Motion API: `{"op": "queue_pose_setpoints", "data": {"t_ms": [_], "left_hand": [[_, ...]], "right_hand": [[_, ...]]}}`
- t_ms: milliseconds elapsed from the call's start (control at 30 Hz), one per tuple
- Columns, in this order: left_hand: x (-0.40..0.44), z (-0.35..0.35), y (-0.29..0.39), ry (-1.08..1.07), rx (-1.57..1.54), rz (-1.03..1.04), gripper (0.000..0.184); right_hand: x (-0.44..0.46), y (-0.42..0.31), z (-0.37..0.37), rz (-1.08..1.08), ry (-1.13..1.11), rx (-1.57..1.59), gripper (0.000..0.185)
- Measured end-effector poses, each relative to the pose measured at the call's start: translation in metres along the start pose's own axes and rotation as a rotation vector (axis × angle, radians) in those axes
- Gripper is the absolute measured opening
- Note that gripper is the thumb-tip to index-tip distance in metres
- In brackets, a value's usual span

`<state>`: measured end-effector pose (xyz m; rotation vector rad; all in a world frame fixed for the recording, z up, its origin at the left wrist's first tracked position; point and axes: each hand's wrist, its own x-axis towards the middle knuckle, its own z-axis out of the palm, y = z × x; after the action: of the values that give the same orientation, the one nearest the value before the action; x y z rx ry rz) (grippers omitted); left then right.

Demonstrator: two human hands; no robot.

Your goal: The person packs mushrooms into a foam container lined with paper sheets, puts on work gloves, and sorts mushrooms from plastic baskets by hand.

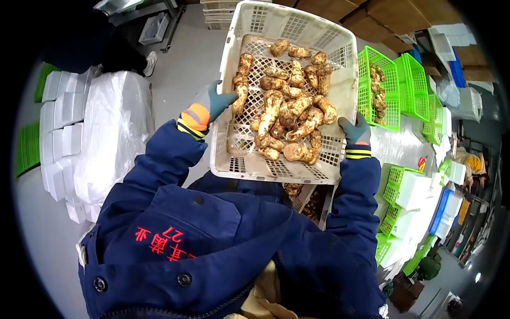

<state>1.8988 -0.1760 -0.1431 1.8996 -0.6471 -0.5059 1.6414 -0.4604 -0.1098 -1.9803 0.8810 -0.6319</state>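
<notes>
A white perforated plastic crate is held up in front of my body, tilted so its inside faces me. Brown and cream matsutake-like mushrooms lie in it, mostly in the middle and toward the right, with a couple along the left wall. My left hand, in a grey and orange glove, grips the crate's left rim. On the right rim, my right hand wears the same kind of glove and is closed around the edge. Part of the fingers on both hands is hidden by the crate wall.
Below the crate, another container with dark contents shows partly. Green baskets, one with mushrooms, stand on the table at right. A plastic-wrapped stack and white foam boxes stand left. Another person's shoe is at upper left.
</notes>
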Motion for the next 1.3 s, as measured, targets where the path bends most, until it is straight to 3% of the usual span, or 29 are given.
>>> {"op": "queue_pose_setpoints", "data": {"t_ms": [67,100,167,200,267,300,367,433,533,700,833,900,967,1000,1067,1167,1300], "left_hand": [[0.006,-0.004,0.012,0.019,-0.165,-0.004,0.073],[0.025,-0.007,0.031,0.035,-0.174,-0.007,0.073],[0.013,-0.014,0.052,0.257,0.046,0.241,0.063],[0.052,0.023,0.090,0.242,0.043,0.231,0.063],[0.052,0.043,0.128,0.419,-0.042,0.467,0.057],[0.044,0.052,0.142,0.322,-0.056,0.524,0.047],[0.028,0.087,0.153,-0.064,-0.259,0.447,0.041],[0.018,0.111,0.152,-0.474,-0.515,0.175,0.035],[0.011,0.113,0.150,-0.546,-0.408,0.037,0.034],[0.029,0.121,0.148,-0.437,-0.396,-0.013,0.033],[0.036,0.135,0.141,-0.388,-0.563,0.049,0.032],[0.036,0.130,0.147,-0.516,-0.474,-0.049,0.033],[0.036,0.129,0.147,-0.536,-0.363,-0.035,0.034],[0.035,0.127,0.151,-0.569,-0.303,0.001,0.035],[0.032,0.129,0.153,-0.574,-0.287,0.065,0.037],[0.030,0.125,0.150,-0.691,-0.248,0.009,0.035],[0.030,0.123,0.155,-0.716,-0.286,0.030,0.035]], "right_hand": [[0.010,-0.021,-0.003,-0.151,0.022,-0.010,0.045],[0.048,-0.027,-0.007,-0.357,0.186,-0.299,0.045],[0.055,-0.066,-0.008,-0.655,0.350,-0.581,0.045],[0.110,-0.069,-0.035,-0.699,0.345,-0.528,0.044],[0.151,-0.074,-0.035,-0.675,0.207,-0.481,0.039],[0.170,-0.074,-0.028,-0.681,0.146,-0.480,0.038],[0.201,-0.080,-0.020,-0.524,-0.006,-0.638,0.043],[0.233,-0.076,-0.006,-0.447,-0.132,-0.718,0.043],[0.255,-0.081,0.016,-0.378,-0.178,-0.919,0.043],[0.296,-0.081,0.050,-0.541,-0.205,-1.026,0.046],[0.312,-0.087,0.071,-0.505,-0.267,-1.155,0.055],[0.312,-0.088,0.081,-0.491,-0.270,-1.199,0.056],[0.307,-0.083,0.091,-0.822,-0.222,-1.179,0.052],[0.310,-0.078,0.099,-0.826,-0.236,-1.175,0.052],[0.320,-0.074,0.114,-1.056,-0.271,-1.188,0.050],[0.319,-0.076,0.117,-0.992,-0.398,-1.192,0.047],[0.296,-0.100,0.087,-0.462,-0.438,-0.407,0.035]]}}
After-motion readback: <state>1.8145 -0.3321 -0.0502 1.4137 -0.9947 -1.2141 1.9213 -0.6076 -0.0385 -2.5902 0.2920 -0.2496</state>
